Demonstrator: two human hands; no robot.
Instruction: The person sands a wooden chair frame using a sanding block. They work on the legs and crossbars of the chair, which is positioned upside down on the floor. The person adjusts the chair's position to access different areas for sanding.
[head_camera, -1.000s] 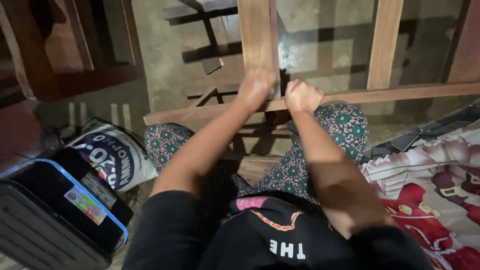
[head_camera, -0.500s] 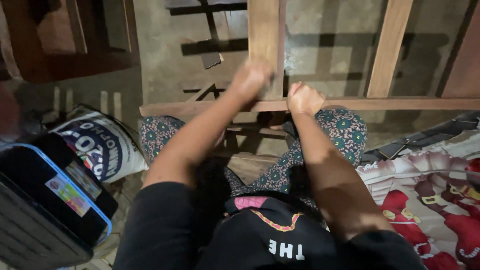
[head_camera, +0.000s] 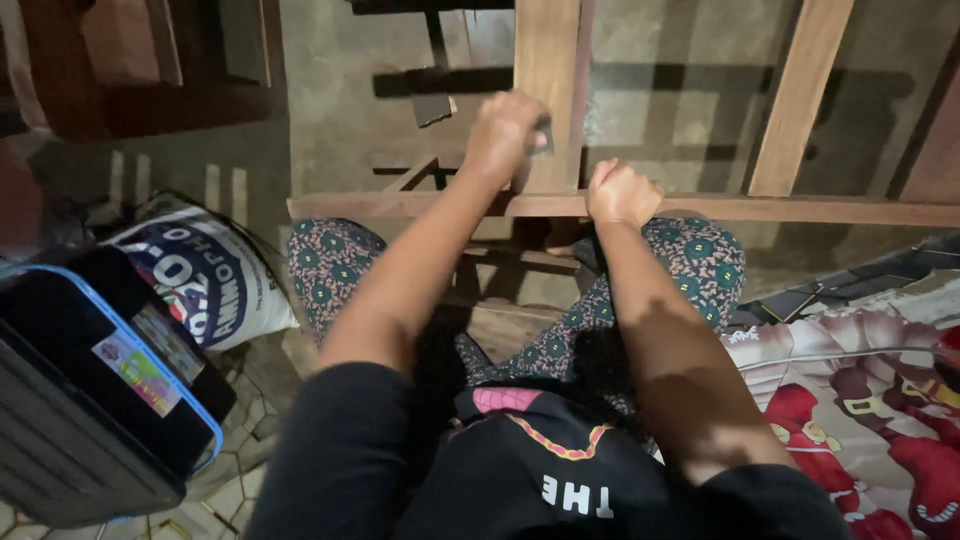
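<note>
A seated person in patterned trousers works at a bare wooden frame (head_camera: 620, 205) lying across the knees. The left hand (head_camera: 505, 135) is closed around a small dark object (head_camera: 543, 135), too blurred to identify, pressed against the frame's upright plank (head_camera: 548, 60). The right hand (head_camera: 622, 193) is clenched in a fist on the horizontal rail, just beside the upright. A printed white sack (head_camera: 205, 270) and a dark case with blue trim (head_camera: 95, 385) sit on the floor at left; a red patterned cloth (head_camera: 860, 400) lies at right.
</note>
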